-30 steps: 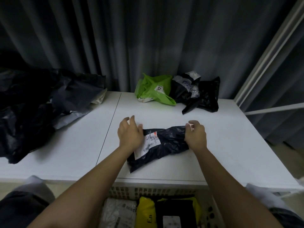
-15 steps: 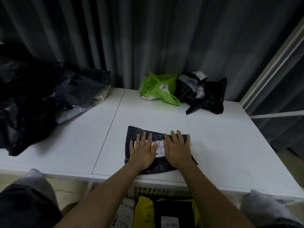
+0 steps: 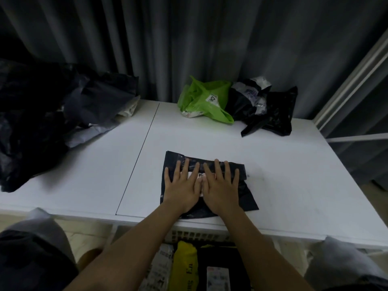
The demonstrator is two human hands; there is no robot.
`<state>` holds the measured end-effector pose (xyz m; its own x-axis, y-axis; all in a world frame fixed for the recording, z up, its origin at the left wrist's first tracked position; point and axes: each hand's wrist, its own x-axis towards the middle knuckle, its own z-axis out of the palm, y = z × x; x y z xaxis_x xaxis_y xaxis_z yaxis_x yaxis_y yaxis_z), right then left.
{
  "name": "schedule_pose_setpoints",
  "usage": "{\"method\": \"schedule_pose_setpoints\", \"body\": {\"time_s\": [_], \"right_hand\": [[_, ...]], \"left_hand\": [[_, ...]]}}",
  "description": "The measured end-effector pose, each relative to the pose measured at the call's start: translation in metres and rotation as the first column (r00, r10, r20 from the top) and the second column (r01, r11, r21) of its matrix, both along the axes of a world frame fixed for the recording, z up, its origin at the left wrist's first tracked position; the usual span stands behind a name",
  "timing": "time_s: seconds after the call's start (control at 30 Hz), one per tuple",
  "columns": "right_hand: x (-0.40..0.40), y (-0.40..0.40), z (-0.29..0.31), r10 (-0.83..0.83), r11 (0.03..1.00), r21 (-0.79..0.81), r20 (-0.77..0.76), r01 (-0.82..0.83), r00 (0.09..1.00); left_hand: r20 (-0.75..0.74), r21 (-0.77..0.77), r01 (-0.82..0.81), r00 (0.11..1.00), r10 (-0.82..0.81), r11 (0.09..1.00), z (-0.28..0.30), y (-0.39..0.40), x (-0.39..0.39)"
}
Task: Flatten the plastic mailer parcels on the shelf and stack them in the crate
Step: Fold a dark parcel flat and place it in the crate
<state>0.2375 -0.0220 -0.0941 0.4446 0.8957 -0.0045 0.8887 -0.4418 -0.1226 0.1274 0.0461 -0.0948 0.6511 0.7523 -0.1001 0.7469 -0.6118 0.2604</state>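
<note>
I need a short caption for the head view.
Both hands, left and right, press a black mailer flat on the white shelf.

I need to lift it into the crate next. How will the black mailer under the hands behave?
The black mailer is probably floppy: its film is creased and wrinkled. Likely light, as it lies flat under the left hand and right hand. Its glossy film may slip.

A black mailer [image 3: 210, 160] is pressed flat on the white shelf [image 3: 283, 185] by the left hand [image 3: 182, 185] and right hand [image 3: 220, 185], fingers spread.
</note>
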Motion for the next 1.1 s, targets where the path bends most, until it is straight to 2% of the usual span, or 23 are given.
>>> {"method": "schedule_pose_setpoints", "body": {"time_s": [0.23, 0.43, 0.53, 0.6, 0.67, 0.73, 0.87, 0.97, 1.03, 1.07, 1.1], "right_hand": [[-0.003, -0.006, -0.012, -0.017, 0.998, 0.066, 0.001, 0.017, 1.000], [-0.002, -0.006, -0.012, -0.033, 0.999, 0.020, -0.004, 0.033, 0.999], [0.005, -0.012, -0.001, -0.144, 0.967, 0.199, -0.088, 0.159, 0.986], [0.019, -0.019, 0.010, -0.304, 0.899, 0.251, -0.233, 0.358, 0.924], [0.040, -0.023, 0.019, -0.416, 0.838, 0.159, -0.434, 0.522, 0.799], [0.060, -0.025, 0.025, -0.419, 0.824, 0.088, -0.570, 0.560, 0.706], [0.075, -0.021, 0.031, -0.336, 0.822, 0.089, -0.721, 0.562, 0.606], [0.083, -0.017, 0.038, -0.297, 0.769, 0.208, -0.722, 0.605, 0.625], [0.084, -0.016, 0.043, -0.285, 0.753, 0.233, -0.727, 0.615, 0.625], [0.082, -0.016, 0.044, -0.297, 0.760, 0.234, -0.704, 0.606, 0.645], [0.077, -0.015, 0.045, -0.319, 0.782, 0.245, -0.634, 0.574, 0.705]], "left_hand": [[-0.009, 0.044, -0.009, 1.000, 0.010, 0.999, -0.007, -0.003, -0.001], [-0.013, 0.048, -0.027, 1.000, 0.028, 0.998, -0.005, -0.007, -0.003], [-0.024, 0.048, -0.024, 0.999, 0.025, 0.999, -0.006, -0.006, -0.003], [-0.025, 0.042, -0.014, 1.000, 0.015, 0.999, -0.005, -0.004, -0.004], [-0.032, 0.032, 0.012, 0.999, -0.011, 0.999, -0.004, -0.004, -0.004], [-0.038, 0.033, 0.051, 0.998, -0.050, 0.998, -0.005, -0.003, -0.005], [-0.066, 0.059, 0.136, 0.989, -0.132, 0.989, -0.009, 0.005, -0.011], [-0.068, 0.080, 0.156, 0.986, -0.151, 0.984, -0.009, 0.005, -0.013], [-0.069, 0.092, 0.163, 0.985, -0.157, 0.982, -0.009, 0.004, -0.014], [-0.068, 0.095, 0.162, 0.985, -0.156, 0.982, -0.008, 0.004, -0.014], [-0.070, 0.096, 0.160, 0.986, -0.154, 0.982, -0.009, 0.003, -0.014]]}}
